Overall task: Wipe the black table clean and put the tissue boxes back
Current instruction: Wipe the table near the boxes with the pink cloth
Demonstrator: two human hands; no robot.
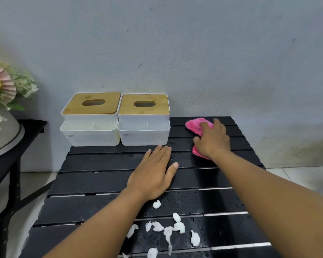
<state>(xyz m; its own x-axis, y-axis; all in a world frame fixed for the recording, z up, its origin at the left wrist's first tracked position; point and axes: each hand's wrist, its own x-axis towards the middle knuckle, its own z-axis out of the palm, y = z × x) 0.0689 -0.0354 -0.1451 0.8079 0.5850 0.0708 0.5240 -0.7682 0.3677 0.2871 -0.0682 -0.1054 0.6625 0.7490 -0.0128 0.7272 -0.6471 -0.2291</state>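
A black slatted table [104, 179] fills the lower view, wet with droplets. Two white tissue boxes with wooden lids stand side by side at its far left edge, the left box [90, 120] and the right box [144, 119]. My left hand [153, 174] lies flat on the slats in front of the right box, fingers straight. My right hand [212, 139] presses down on a pink cloth [197, 125] at the far right of the table, fingers spread over it. Several white tissue scraps [168, 229] lie on the near slats.
A grey wall [194, 53] rises right behind the table. At the left stands a dark side table [17, 138] bearing a round grey tray and flowers [4, 86]. Pale floor tiles show at the right past the table edge.
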